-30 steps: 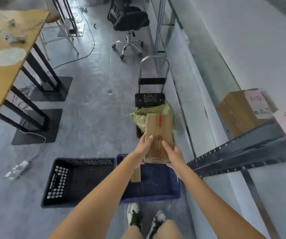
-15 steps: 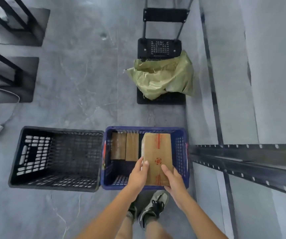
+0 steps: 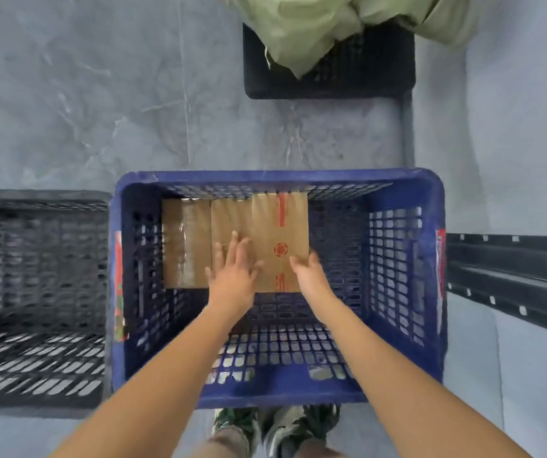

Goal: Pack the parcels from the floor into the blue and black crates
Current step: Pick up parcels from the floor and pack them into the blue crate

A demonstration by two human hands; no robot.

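Down on the floor of the blue crate [image 3: 278,176], a brown parcel with red tape [image 3: 280,239] lay against the far wall, third in a row beside two plainer parcels [image 3: 186,242]. The left hand [image 3: 232,276] rested flat on it with fingers straight and spread, overlapping the seam with the middle parcel. The right hand [image 3: 308,269] curled its fingers around the parcel's near right corner. To the left, touching the blue crate, stood the black crate [image 3: 34,196], with no parcel visible in the part shown. Beyond them a green sack [image 3: 315,24] slumped over a black platform [image 3: 331,84].

The likely trouble was a loose fit: if the right hand let go before the parcel sat flush against its neighbour, it could skew into the bare right-hand space and spoil the row.
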